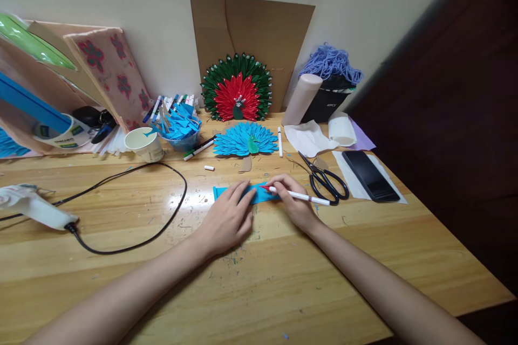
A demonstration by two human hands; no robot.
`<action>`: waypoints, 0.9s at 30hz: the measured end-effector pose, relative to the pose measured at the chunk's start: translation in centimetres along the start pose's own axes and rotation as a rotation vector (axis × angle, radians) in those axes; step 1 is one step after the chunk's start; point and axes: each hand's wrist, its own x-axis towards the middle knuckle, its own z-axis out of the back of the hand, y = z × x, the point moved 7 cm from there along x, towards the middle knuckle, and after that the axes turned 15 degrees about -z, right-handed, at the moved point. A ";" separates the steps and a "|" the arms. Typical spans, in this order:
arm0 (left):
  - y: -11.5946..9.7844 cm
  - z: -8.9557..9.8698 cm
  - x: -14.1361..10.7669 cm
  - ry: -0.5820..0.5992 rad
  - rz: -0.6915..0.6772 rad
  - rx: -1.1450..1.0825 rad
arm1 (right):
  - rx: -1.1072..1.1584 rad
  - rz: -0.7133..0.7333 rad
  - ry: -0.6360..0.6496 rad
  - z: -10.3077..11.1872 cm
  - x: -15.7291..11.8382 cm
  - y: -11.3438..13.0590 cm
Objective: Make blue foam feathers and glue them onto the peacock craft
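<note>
Blue, one strip (263,195) lies between the near and back edges of the table (291,291). We rest our left hand (229,218) on it, fingers slightly apart; our right hand's (294,204) fingers are clamped on one red-tipped marker (309,198), tip over the strip. Toward the back edge we count two fan-tailed birds, one blue (232,141), one red and green (236,91); toward the right edge, one pair of scissors (318,170) and one phone (370,175).
</note>
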 end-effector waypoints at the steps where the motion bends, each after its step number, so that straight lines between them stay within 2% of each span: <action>1: -0.1 0.1 0.1 0.002 0.007 0.006 | -0.035 0.004 0.020 -0.2 0.1 0.1; 4: -0.2 0.0 0.1 0.054 0.020 0.018 | -0.060 -0.013 0.015 -0.2 0.4 -0.2; 7: -0.3 -0.3 -0.1 0.100 0.015 0.026 | -0.027 -0.003 -0.070 0.8 0.4 -0.3; 10: -0.5 -0.6 -0.2 0.111 -0.022 0.024 | 0.026 0.065 -0.160 1.5 -0.3 0.2; 12: -0.6 -0.8 -0.3 0.103 -0.046 0.011 | 0.076 0.065 -0.149 1.3 -0.6 0.3; 16: -0.7 -0.8 -0.2 0.078 -0.073 -0.045 | 0.166 -0.062 -0.038 -0.1 0.0 -0.5; 20: -0.6 -0.5 -0.1 0.043 -0.056 -0.058 | 0.237 -0.145 -0.033 -0.1 1.1 -1.4; 27: -0.4 -0.6 0.0 0.090 -0.031 -0.043 | 0.249 -0.073 -0.065 0.3 0.5 -0.7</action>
